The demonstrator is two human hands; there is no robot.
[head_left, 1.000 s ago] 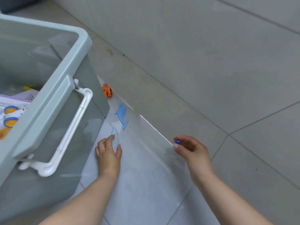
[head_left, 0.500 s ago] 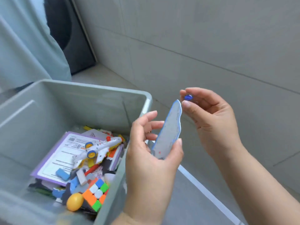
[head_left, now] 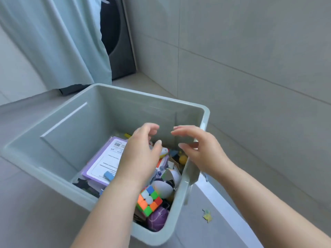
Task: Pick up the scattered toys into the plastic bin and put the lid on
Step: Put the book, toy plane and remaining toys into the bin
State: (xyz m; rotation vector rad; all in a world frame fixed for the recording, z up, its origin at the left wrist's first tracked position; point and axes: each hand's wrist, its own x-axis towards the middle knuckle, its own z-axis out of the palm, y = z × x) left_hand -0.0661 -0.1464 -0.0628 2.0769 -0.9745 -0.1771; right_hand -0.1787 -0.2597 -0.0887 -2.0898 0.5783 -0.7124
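- A small yellow scrap [head_left: 207,216] is lying on the floor just beside the plastic bin [head_left: 180,199]. It is judged to be a toy awaiting collection.
- Toys are piling up inside the bin, among them a colour cube [head_left: 149,200] and a purple booklet [head_left: 105,161].
- The left hand [head_left: 141,154] and right hand [head_left: 202,151] are hovering over the bin's open top, fingers loosely spread and gripping nothing.
- Step judged: a drop-off is finishing. The next move is calling for a reach back to the floor; the bin is standing uncovered.
- Half a second earlier the left hand was holding a flat blue piece and the right was pinching a blue bead. Both hands are now showing empty.
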